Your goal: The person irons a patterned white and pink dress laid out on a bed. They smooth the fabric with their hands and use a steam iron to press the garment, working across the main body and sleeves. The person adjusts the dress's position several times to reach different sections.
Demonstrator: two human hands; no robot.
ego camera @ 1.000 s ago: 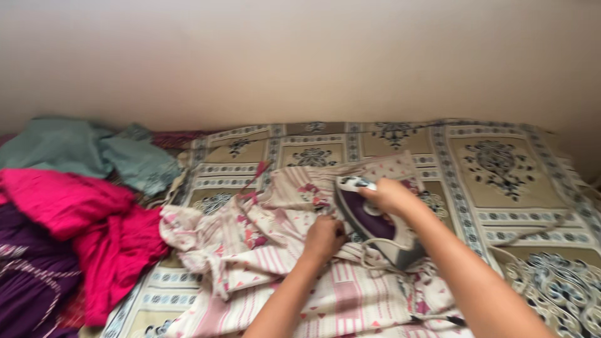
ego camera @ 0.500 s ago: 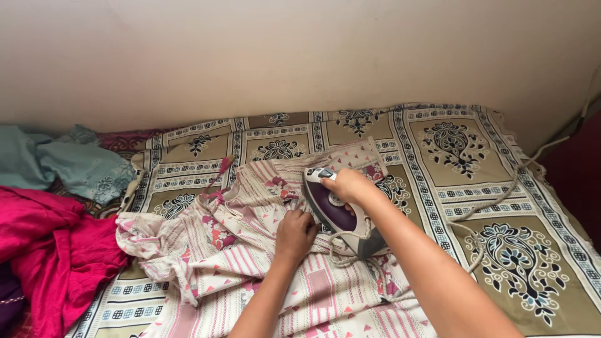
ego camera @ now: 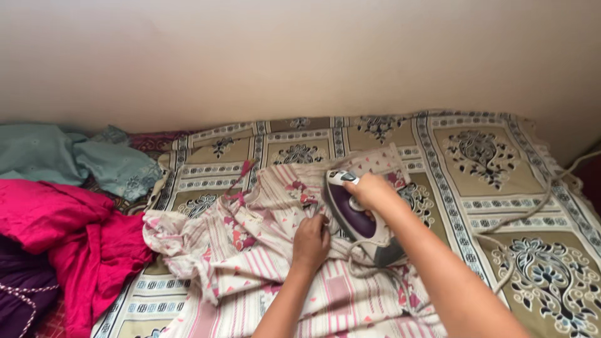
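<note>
A cream garment with pink stripes and floral print (ego camera: 250, 250) lies spread on a patterned olive and cream bed cover (ego camera: 501, 206). My right hand (ego camera: 370, 191) grips the handle of a purple and white iron (ego camera: 354, 216) that rests on the garment. My left hand (ego camera: 311, 239) pinches a fold of the same garment just left of the iron. The iron's pale cord (ego camera: 526, 216) trails off to the right across the cover.
A heap of clothes lies at the left: a bright pink piece (ego camera: 69, 238), a teal one (ego camera: 81, 159) behind it, a dark purple one (ego camera: 22, 291) at the lower left corner. A plain wall (ego camera: 300, 56) runs along the far edge.
The view swung left, then partly back right. The iron, with my right hand on it, and my left hand on the fabric kept nearly the same places on the garment.
</note>
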